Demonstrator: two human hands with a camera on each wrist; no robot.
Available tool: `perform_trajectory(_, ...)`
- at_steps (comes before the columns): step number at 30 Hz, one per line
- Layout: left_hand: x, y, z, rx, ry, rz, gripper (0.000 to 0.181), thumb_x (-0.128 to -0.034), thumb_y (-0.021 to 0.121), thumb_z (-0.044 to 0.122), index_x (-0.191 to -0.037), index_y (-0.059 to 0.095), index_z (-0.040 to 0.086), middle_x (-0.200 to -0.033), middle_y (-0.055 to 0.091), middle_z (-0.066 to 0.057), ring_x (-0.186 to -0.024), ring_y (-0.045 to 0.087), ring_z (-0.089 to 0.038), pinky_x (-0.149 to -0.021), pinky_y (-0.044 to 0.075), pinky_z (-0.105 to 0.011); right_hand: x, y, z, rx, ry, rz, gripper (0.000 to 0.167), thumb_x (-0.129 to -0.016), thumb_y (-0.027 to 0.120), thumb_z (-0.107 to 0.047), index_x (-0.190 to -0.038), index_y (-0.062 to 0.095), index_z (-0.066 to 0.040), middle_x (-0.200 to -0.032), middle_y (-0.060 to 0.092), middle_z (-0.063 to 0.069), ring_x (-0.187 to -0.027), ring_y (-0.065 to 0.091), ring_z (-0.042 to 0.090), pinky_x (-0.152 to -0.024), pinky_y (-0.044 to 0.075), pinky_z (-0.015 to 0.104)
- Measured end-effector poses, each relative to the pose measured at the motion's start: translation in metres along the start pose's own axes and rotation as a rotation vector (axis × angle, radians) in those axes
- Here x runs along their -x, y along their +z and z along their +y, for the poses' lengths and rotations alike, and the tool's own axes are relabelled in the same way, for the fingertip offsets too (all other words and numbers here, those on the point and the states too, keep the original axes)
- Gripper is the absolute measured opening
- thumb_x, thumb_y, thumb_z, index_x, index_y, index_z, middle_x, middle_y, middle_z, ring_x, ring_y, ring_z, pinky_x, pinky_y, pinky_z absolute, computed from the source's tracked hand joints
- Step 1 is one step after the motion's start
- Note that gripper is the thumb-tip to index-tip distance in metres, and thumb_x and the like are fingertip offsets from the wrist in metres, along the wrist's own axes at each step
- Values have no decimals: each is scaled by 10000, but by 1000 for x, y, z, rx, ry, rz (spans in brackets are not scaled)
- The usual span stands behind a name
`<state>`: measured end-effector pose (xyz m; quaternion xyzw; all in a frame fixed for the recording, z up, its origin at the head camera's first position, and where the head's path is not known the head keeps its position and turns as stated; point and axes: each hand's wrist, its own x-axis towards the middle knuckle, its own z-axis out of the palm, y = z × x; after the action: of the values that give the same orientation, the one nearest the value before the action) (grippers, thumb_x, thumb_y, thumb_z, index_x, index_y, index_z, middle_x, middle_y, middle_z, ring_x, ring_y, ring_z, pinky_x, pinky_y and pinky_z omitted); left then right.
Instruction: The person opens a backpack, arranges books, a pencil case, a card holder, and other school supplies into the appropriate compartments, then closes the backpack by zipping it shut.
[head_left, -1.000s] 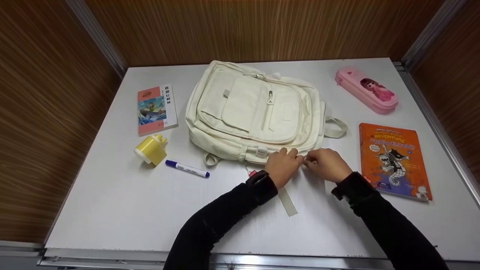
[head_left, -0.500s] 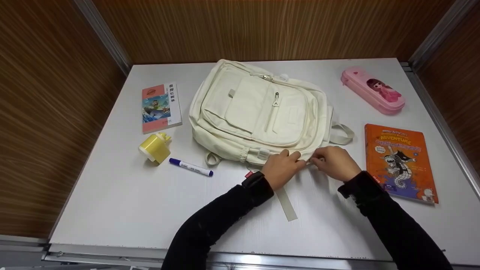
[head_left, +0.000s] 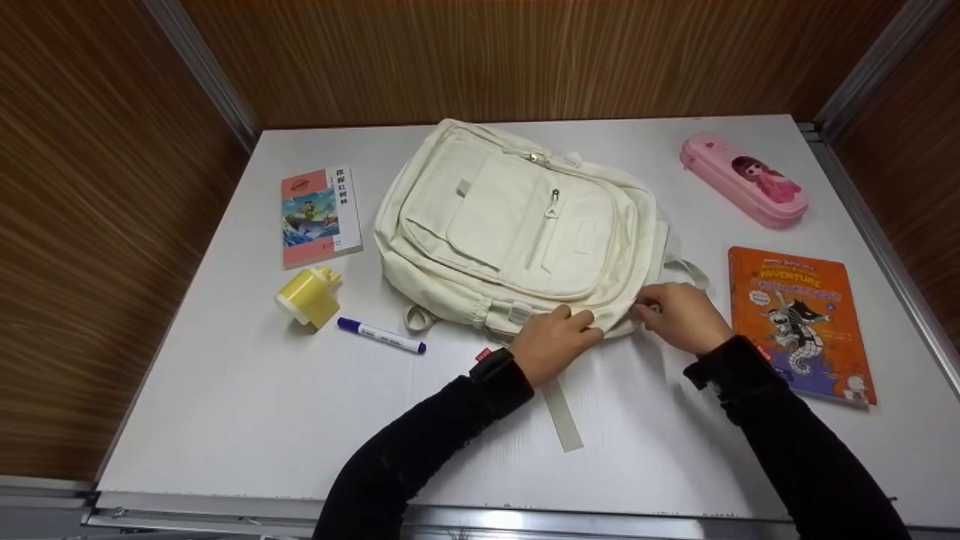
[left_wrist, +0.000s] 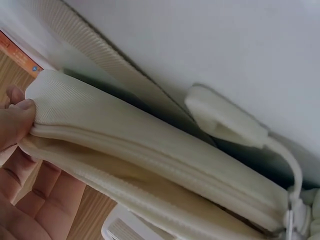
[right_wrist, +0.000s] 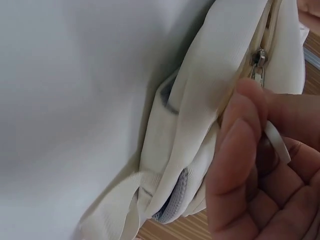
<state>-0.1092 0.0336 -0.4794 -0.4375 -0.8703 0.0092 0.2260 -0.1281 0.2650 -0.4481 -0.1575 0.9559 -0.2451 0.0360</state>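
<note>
A cream backpack [head_left: 487, 210] lies on its back on the white table [head_left: 262, 420]. My left hand [head_left: 555, 346] pinches its near side edge; in the left wrist view the thumb [left_wrist: 17, 120] presses the fabric beside an unzipped opening [left_wrist: 135, 175]. A second metal zipper slider [left_wrist: 290, 222] hangs at that opening's far end. At the bag's near right corner, my right hand [head_left: 684, 316] pinches a zipper pull. The right wrist view shows its metal slider [right_wrist: 259, 59] on the zipper track, with the pull's pale tab [right_wrist: 277, 141] sticking out between thumb and fingers.
Left of the bag lie a pink book [head_left: 319, 217], a yellow gadget with a white end [head_left: 309, 296] and a blue-capped marker [head_left: 381, 335]. On the right are a pink pencil case [head_left: 742, 180] and an orange book [head_left: 799, 322]. A strap [head_left: 562, 416] trails toward the front.
My right hand has moved right along the bag's edge with the zipper pull, away from my left hand. The left hand has shifted slightly left and nearer. The head view has shifted a little.
</note>
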Motion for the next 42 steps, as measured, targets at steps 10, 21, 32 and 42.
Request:
perform_trajectory(10, 11, -6, -10, 70, 78, -17, 96, -969, 539, 204, -944, 628, 231, -921, 593, 74, -792, 571, -139, -608, 499, -207, -5, -6, 5, -8, 16, 24, 112, -915, 632, -90, -889, 740, -72, -748, 689, 58, -660, 585, 160, -629, 436, 299)
perform_trajectory(21, 23, -8, -16, 98, 123, -4, 66, -965, 549, 194, -948, 606, 222, -928, 584, 86, -786, 554, -128, -619, 496, -199, -13, -10, 12, -33, 7, 56, 116, -901, 642, -87, -911, 752, -53, -823, 736, 107, -691, 615, 183, -661, 450, 323)
perform_trajectory(32, 35, -11, -19, 136, 125, -29, 113, -966, 529, 197, -990, 633, 234, -949, 587, 87, -823, 563, -125, -634, 508, -208, -19, -17, 15, -21, 47, 81, 129, -915, 644, -110, -853, 740, -50, -766, 692, 105, -668, 546, 209, -632, 386, 309)
perform_trajectory(42, 48, -14, -25, 174, 111, -45, 95, -963, 550, 177, -1001, 623, 224, -958, 582, 88, -835, 566, -126, -641, 502, -212, -16, -32, 29, -38, 70, 171, 143, -936, 634, -105, -856, 732, -36, -722, 678, 100, -620, 512, 168, -566, 372, 264)
